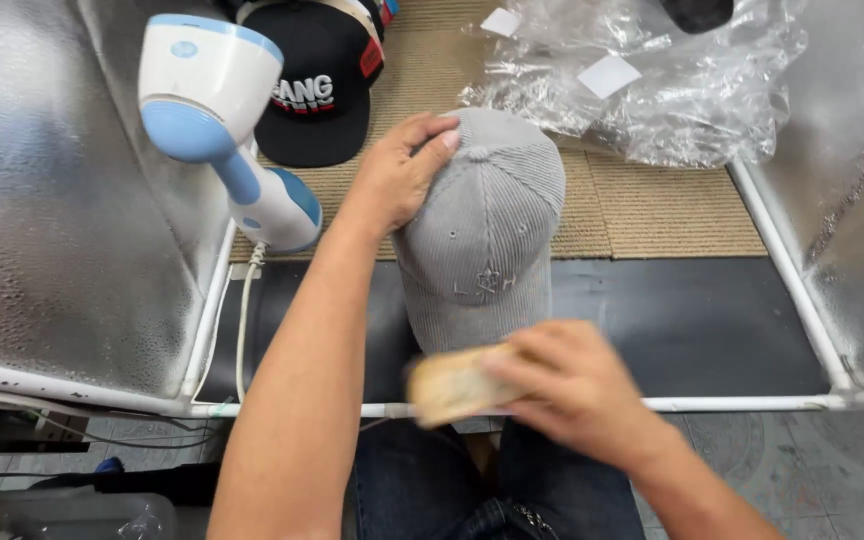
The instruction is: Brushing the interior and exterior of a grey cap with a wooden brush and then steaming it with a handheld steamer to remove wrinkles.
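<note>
Two hands at work, both on one grey cap (482, 230).

Left hand (402, 175): centre of the frame, slightly above middle. Fingers curled over the cap's crown from the left, fingertips at the top button; it grips the cap and nothing else.

Right hand (572, 385): lower centre. Closed around a tan block (452, 385), blurred, kind not clear; the block lies at the cap's brim end, touching or just over it.

Cap: corduroy, grey, small pale stitched mark on the front panel. Centre of the frame, crown toward the top, brim toward the lower edge. It sits partly over a dark mat (692, 320) and partly over a woven tan mat (652, 205).

Steamer (217, 120): white and blue, handheld, upper left, leaning against the left panel, cord (244, 320) running down from its base.

Black cap (317, 85): top centre-left, white lettering on the front, just beside the steamer head, apart from the grey cap.

Plastic bags (672, 85): clear, crumpled, upper right, with white labels; near the grey cap's crown.

Silver panels (52, 220): dimpled, reflective, left and right edges of the frame.

White frame (752, 404): tubing across the lower middle and up both sides.

Jeans (422, 490): dark, bottom centre, the person's own legs.
</note>
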